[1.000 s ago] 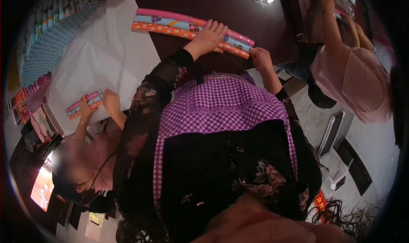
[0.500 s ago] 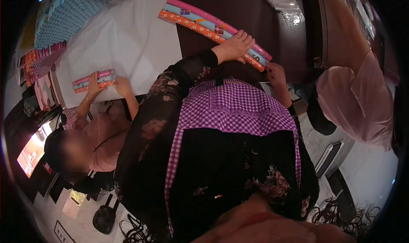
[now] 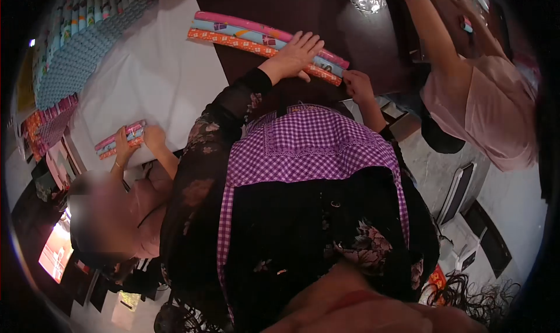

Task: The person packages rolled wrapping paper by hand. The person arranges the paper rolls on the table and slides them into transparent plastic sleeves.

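Fingers (image 3: 308, 44) of your left hand (image 3: 293, 56) lie slightly apart across the pink, blue and orange rolls (image 3: 242, 34) on the dark table (image 3: 265, 3); your right hand (image 3: 357, 84) curls at their right end, whether clamped I cannot tell. Farther left, a co-worker's hands (image 3: 154, 137) hold a similar bundle (image 3: 108, 147) on the white sheet (image 3: 157, 59)

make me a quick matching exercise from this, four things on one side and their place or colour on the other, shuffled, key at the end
1. left hand
2. right hand
3. apron
4. pink roll by the left hand

A. at the right-hand end of the patterned rolls
B. farthest from the apron of these three rolls
C. laid over the rolls
D. purple and white check

Pairs: 1-C, 2-A, 3-D, 4-B
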A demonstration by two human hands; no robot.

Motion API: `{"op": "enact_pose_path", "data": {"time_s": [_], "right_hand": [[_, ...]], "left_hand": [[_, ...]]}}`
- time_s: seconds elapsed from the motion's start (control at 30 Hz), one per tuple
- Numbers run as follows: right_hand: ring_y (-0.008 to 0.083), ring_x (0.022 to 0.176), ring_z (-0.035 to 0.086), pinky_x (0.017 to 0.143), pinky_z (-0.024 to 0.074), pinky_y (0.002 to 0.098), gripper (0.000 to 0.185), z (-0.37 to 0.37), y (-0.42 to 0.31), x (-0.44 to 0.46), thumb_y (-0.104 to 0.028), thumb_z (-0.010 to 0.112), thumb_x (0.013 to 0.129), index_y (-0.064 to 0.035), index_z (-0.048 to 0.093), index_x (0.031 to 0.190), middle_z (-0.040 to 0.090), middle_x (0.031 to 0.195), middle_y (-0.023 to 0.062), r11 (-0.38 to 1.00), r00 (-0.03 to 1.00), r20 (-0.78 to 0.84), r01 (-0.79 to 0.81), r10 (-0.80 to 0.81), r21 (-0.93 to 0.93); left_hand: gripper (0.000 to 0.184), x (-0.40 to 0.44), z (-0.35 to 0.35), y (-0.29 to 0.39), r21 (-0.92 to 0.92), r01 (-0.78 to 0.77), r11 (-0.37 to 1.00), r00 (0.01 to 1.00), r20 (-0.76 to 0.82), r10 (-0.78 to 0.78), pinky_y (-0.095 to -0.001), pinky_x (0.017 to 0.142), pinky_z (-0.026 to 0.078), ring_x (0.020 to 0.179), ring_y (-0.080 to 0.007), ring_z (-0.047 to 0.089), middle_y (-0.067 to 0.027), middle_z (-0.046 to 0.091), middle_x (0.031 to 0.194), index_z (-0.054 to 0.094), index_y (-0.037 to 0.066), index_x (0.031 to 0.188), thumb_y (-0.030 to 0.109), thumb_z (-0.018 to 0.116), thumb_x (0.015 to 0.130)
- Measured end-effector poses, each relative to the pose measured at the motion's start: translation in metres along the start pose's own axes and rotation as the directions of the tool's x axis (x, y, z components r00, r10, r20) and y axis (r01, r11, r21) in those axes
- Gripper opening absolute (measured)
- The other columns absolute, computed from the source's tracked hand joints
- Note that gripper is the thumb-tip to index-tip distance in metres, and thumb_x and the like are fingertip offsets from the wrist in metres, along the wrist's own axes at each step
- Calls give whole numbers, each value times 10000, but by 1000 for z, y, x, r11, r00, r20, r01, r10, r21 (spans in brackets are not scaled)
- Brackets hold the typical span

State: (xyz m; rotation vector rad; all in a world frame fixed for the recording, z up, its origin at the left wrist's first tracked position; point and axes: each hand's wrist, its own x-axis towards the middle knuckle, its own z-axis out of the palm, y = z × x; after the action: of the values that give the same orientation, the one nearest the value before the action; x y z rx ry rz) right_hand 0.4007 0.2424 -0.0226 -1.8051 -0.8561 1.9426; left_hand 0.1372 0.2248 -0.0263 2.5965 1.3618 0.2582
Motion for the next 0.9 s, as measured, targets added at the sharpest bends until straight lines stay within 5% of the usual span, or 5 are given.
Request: {"op": "enact_pose_path", "data": {"time_s": [0.13,0.57,0.67,0.73,0.9], "right_hand": [[81,429,330,395,231,284,250,-6,6,5,-153,658,874,-77,544,664,431,571,-25,1000,999,37,28,-28,10],[56,436,339,392,224,236,211,-9,-3,9,-190,649,890,-64,578,736,453,605,-38,996,992,111,68,-61,-63],[86,469,438,426,326,253,239,-13,-21,4,-229,654,887,-21,631,771,530,626,-7,936,993,109,88,-54,-340],[218,555,603,533,464,366,290,-27,-23,21,-267,674,857,22,706,867,638,659,126,443,810,194,483,-553,-755],[265,693,670,651,506,378,354,-14,-38,10,-315,692,836,31,712,909,675,757,181,591,902,192,403,-387,-699]], "left_hand": [[1157,-21,-19,-28,112,85,990,979,177,-104,-540,1157,175,1424,-380,223,-186,266,1531,242,-11,1482,619,753,656],[1061,-27,-14,-37,153,78,985,985,140,-100,-489,1125,270,1259,-351,399,-172,427,1371,335,-27,1416,605,750,672],[1052,-27,-16,-37,146,77,986,984,149,-99,-489,1127,267,1264,-352,394,-173,425,1372,334,-24,1418,600,748,679],[1047,-27,-14,-38,146,87,985,983,149,-109,-489,1129,264,1267,-354,391,-174,424,1372,333,-23,1419,597,747,684],[1040,-27,-17,-36,143,82,986,984,145,-102,-489,1136,254,1277,-361,383,-177,423,1375,327,-22,1422,591,744,694]]}}
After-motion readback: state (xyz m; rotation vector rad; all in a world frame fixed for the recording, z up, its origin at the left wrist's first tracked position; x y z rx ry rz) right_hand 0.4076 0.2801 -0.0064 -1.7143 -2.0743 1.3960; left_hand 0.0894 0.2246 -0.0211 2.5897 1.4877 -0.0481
